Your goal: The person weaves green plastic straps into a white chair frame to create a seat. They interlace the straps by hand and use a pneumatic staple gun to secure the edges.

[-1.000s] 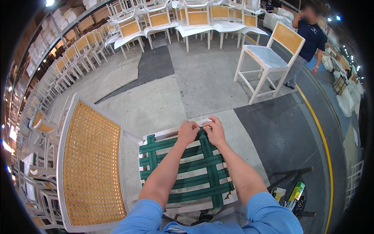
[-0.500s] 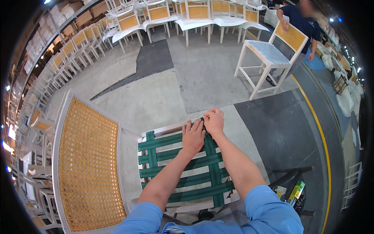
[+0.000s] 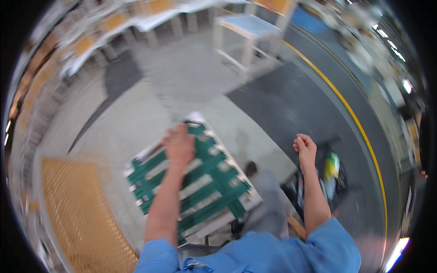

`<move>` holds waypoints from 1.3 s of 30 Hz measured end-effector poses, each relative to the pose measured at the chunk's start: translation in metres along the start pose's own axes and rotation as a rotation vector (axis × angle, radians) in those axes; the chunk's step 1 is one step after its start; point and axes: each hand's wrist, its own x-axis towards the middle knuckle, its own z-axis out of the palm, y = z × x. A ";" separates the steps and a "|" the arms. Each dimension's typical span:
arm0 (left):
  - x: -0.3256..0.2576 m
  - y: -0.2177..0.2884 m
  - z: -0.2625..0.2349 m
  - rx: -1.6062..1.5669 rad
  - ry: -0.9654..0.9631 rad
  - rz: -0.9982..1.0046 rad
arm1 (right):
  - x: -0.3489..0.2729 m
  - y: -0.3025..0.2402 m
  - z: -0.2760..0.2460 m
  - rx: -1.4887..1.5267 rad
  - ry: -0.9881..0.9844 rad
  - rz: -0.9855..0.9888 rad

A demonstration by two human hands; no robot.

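While the left hand (image 3: 179,146) lies flat, fingers loosely spread, on the white-framed seat panel woven with green webbing straps (image 3: 191,186), the right hand (image 3: 306,148) hangs apart, curled into an empty fist above dark floor (image 3: 291,100).

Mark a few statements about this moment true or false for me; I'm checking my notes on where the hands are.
1. The left hand rests on the green webbing of the seat frame. True.
2. The right hand also lies on the webbing. False: it is raised off to the right, apart from the frame, above a dark stand with a green and yellow item.
3. The right hand is spread flat. False: it is curled into a loose fist.
4. A cane panel lies left of the frame. True.
5. The floor line is red. False: it is yellow.
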 end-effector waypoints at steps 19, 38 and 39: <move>-0.005 -0.008 0.001 -0.077 0.045 -0.049 | -0.073 0.093 -0.155 -0.756 0.075 0.309; -0.008 -0.011 0.010 -0.193 0.108 -0.080 | -0.032 -0.162 0.291 -0.215 -0.944 0.233; -0.010 -0.014 0.010 -0.199 0.133 -0.079 | -0.033 -0.158 0.310 -0.237 -0.962 0.252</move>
